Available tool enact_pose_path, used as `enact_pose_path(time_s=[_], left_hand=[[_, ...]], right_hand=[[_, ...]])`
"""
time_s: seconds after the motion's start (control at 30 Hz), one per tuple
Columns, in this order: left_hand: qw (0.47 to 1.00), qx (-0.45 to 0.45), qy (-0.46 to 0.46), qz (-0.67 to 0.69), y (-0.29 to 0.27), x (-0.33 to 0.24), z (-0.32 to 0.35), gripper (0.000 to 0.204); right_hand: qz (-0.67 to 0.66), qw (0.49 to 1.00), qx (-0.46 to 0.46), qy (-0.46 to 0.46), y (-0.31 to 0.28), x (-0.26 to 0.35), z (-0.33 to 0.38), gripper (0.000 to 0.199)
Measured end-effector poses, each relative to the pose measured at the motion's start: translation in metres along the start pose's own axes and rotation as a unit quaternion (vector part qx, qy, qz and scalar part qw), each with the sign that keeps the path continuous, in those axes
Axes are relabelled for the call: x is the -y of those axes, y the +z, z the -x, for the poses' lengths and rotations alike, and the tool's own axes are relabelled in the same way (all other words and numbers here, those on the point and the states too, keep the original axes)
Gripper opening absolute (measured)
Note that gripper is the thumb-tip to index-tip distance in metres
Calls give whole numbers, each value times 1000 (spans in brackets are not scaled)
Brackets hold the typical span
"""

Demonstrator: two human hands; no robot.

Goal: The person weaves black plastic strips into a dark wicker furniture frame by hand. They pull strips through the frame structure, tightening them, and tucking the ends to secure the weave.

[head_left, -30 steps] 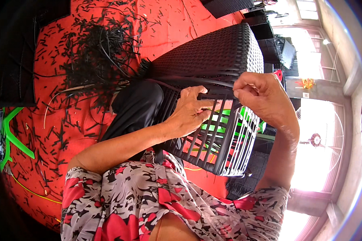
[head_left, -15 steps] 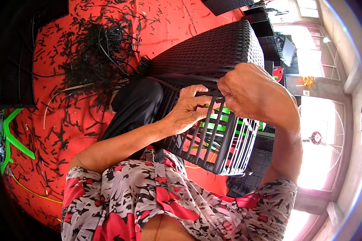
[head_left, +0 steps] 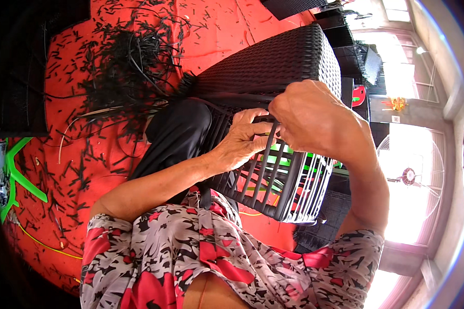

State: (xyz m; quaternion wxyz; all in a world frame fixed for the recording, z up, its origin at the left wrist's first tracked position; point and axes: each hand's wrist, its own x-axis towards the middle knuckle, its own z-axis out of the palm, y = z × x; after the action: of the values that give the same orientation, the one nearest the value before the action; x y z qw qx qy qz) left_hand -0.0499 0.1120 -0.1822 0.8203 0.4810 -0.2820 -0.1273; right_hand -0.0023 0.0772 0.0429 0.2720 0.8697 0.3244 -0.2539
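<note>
A black woven basket (head_left: 263, 64) rests on its side before me, its far part tightly woven. Its near part is bare upright slats (head_left: 265, 177) with gaps between them. My left hand (head_left: 237, 144) lies against these slats, thumb and fingers closing on a black strand at the edge of the weave. Just right of it, my right hand (head_left: 314, 118) is closed in a fist at the same edge, fingertips turned down on a black strand; most of its grip is hidden by the back of the hand.
A tangled heap of black strands (head_left: 131, 62) and many short offcuts lie on the red floor covering (head_left: 206, 59). A bright green frame (head_left: 23, 177) stands at the left. Dark woven pieces are stacked at the far right, near a large fan (head_left: 408, 176).
My right hand has shifted slightly left, closer to my left hand's fingertips. My left hand stays nearly in place on the slats.
</note>
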Motion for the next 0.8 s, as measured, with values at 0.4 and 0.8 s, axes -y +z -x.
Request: enact_pose_path(time_s=[0.4,0.8], left_hand=[[980,-160,-12,-115,-82,-1,43,12],[583,-480,-58,-653,-363,-92,145,31]], right_hand=[[-276,925,-243,95,30,-13,57,37],[-471,707,-350,395,170,-26,194,27]])
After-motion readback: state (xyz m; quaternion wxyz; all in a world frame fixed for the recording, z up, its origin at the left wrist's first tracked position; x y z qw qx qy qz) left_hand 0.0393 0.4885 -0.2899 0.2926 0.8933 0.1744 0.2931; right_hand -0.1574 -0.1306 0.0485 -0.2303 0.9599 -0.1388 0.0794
